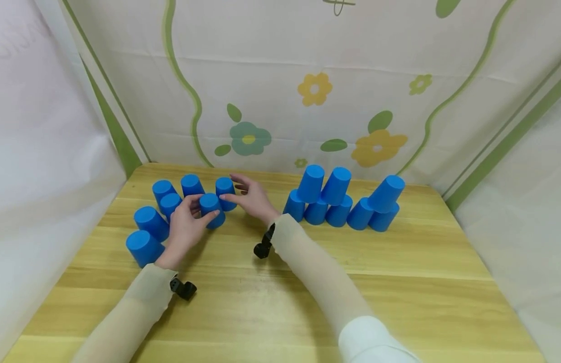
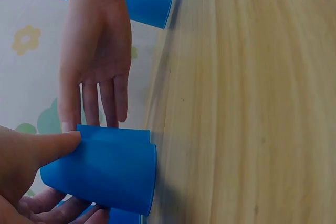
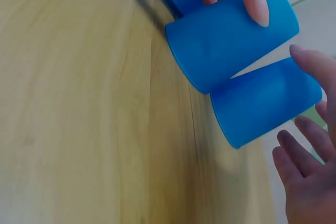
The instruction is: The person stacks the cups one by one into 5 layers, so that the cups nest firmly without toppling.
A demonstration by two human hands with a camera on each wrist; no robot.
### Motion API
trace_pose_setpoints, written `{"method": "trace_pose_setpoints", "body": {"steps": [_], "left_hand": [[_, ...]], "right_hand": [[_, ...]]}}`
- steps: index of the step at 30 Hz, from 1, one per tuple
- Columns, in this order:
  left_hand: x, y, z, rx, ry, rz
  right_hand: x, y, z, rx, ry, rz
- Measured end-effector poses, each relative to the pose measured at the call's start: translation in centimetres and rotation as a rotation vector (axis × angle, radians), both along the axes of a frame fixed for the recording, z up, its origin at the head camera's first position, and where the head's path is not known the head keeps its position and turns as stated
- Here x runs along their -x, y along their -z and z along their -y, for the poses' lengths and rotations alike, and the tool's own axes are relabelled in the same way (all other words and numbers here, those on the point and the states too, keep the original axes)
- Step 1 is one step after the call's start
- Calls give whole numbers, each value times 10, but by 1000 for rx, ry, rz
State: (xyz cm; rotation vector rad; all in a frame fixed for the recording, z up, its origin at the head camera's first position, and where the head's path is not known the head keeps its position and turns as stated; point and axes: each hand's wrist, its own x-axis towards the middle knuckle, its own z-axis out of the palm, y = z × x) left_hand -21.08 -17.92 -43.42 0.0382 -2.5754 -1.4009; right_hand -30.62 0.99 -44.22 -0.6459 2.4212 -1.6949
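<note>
Seven blue cups (image 1: pixel 151 223) are gathered, mouth down, at the left of the desk (image 1: pixel 271 302), and eight more are built into a stack (image 1: pixel 340 209) at the right: five below, three above. In the head view, a gap is left in the upper row, between the pair at left and the single cup at right. The held cup (image 1: pixel 212 213) is clamped between thumb and fingers of the left hand (image 1: pixel 186 227). Just beyond it, the far cup (image 1: pixel 225 185) is flanked by the right hand (image 1: pixel 255 199), whose thumb and fingers are held apart.

In the left wrist view, the left thumb is pressed to one side of the held cup, with fingers at the other; whether its rim is lifted cannot be told.

In the right wrist view, the far cup's top is seen between right thumb and spread fingers, with no firm grip shown.

The step in hand is judged to be the taking of cups for the stack. For the next move, a light grip is called for, then a level placement across two lower cups at the gap, without neighbours being nudged.
</note>
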Motion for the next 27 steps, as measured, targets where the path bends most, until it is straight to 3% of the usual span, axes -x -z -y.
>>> {"method": "trace_pose_setpoints", "body": {"steps": [8,17,27], "left_hand": [[1,-1,2,30,38,10],[2,-2,3,42,49,21],[2,-1,6,34,44,21]], "right_hand": [[0,-3,8,6,41,-59],[3,-2,7,23,71,-69],[-3,-8,-2,18,40,-92]]}}
